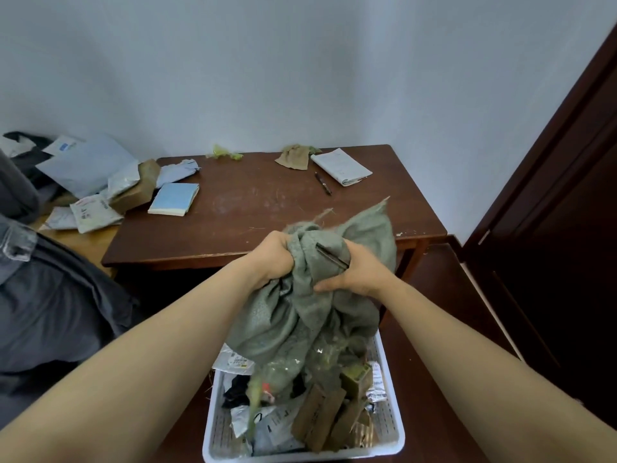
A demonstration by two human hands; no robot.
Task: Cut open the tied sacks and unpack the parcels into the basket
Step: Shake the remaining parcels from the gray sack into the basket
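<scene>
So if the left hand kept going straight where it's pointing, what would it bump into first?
The left hand grips the green sack, so that bunched cloth comes first. Past it probably the right hand, though depth is hard to judge.

There is a single wide-angle view, worn on the person's head and facing forward and down. Both forearms enter from the bottom corners. The left hand and right hand meet just below the centre, close to the lens, gripping a green sack. The white basket sits nearest, directly below at the bottom edge. The brown table lies beyond the hands in the middle distance. The pale wall fills the upper half, and the dark door leans along the right edge.
</scene>
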